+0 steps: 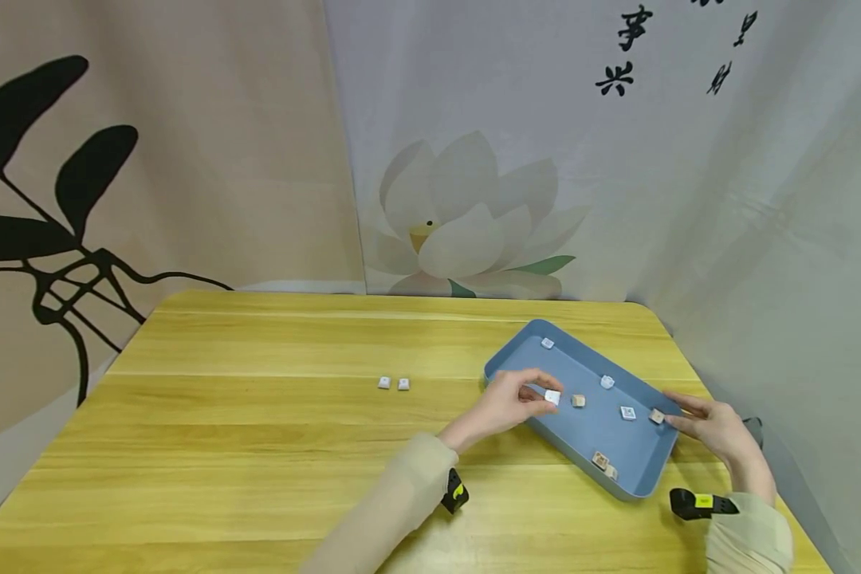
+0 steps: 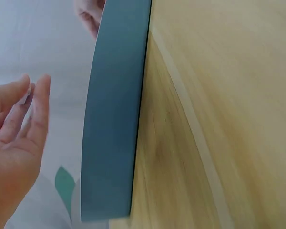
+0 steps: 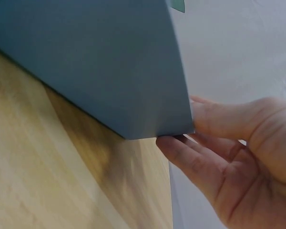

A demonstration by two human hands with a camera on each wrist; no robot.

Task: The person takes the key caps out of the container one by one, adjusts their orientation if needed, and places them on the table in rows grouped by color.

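Note:
Over the left side of a shallow blue tray, my left hand pinches a small white block between thumb and fingertips. In the left wrist view only a sliver of the block shows between the fingers of the left hand. My right hand grips the tray's right end, with the thumb over the rim and fingers against the outer wall. The right wrist view shows that hold of the right hand at the tray's corner. Several small white and tan blocks lie scattered inside the tray.
Two small white blocks, one at the left and one beside it, sit on the wooden table left of the tray. A printed curtain hangs behind the table's far edge.

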